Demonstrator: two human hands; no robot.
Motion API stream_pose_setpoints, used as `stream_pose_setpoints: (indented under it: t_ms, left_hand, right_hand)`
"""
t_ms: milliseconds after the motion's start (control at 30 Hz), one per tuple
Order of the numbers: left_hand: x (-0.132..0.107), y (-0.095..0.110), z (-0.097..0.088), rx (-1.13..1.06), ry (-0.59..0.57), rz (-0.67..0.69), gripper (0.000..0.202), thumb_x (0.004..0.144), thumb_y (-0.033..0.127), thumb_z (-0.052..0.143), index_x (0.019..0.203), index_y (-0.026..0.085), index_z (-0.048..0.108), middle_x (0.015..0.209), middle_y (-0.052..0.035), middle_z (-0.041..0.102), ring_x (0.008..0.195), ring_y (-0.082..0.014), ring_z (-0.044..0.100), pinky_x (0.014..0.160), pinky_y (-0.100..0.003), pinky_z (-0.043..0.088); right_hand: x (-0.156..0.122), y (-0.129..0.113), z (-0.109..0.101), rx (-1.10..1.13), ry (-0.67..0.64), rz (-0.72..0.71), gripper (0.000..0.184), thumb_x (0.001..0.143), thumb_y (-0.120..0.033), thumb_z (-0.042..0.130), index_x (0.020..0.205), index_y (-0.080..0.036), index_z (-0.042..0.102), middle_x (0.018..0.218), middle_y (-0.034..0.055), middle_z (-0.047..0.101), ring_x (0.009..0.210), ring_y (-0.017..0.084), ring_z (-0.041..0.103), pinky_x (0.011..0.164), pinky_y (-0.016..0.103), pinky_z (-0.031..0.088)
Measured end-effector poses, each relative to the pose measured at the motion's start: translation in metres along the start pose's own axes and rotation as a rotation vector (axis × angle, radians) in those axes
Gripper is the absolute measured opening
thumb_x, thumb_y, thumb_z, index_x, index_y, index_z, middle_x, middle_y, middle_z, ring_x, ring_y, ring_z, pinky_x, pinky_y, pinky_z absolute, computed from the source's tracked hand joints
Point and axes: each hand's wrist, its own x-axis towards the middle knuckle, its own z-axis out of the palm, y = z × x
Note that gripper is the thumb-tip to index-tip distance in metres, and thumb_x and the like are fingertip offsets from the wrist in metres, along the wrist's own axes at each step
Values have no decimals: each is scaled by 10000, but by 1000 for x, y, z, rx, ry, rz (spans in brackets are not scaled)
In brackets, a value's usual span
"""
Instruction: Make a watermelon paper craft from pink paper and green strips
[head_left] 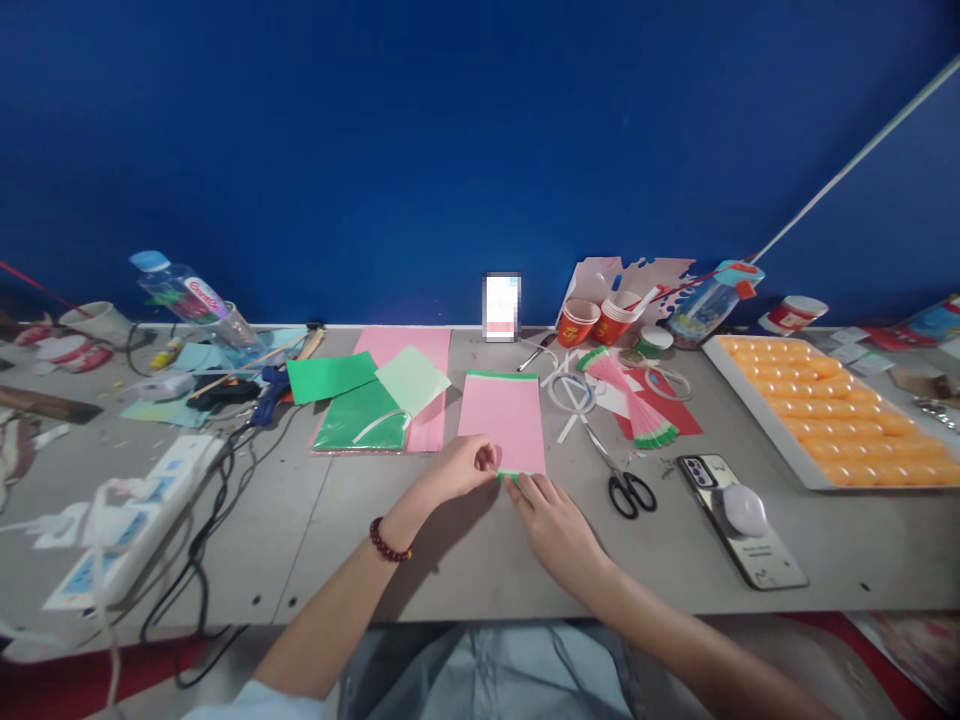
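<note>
A pink paper sheet (501,415) lies on the table in front of me, with a green strip (502,375) along its far edge. Another green strip (508,474) runs along the near edge, partly hidden by my fingers. My left hand (469,468) pinches the near left corner, thumb and forefinger together. Stretched fingers of my right hand (551,515) rest on the near edge and its strip, pressing down. To the right lie black-handled scissors (631,493). A folded pink and green paper fan (634,400) sits beyond them.
Green paper (332,377) and a pale green sheet (413,380) lie on a pink stack at left. A glue gun (271,393) and power strip (142,520) are farther left. At right are a phone (720,500), an orange-filled tray (825,410) and paper cups (577,322).
</note>
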Motion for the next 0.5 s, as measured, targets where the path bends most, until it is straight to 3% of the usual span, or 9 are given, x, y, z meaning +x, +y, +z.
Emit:
stream_pose_setpoints:
  t_ms: [500]
  left_hand:
    - [-8,-11,-13,-25,-8,-16,104,664,199,638,731,181,561,665,16,598,648,-145,582,583,-226,428]
  right_hand:
    - [-1,-2,1,-33,31,-7,471,776,-17,529,1245,-64,534,1070,135,615,952,247,527,801,366,491]
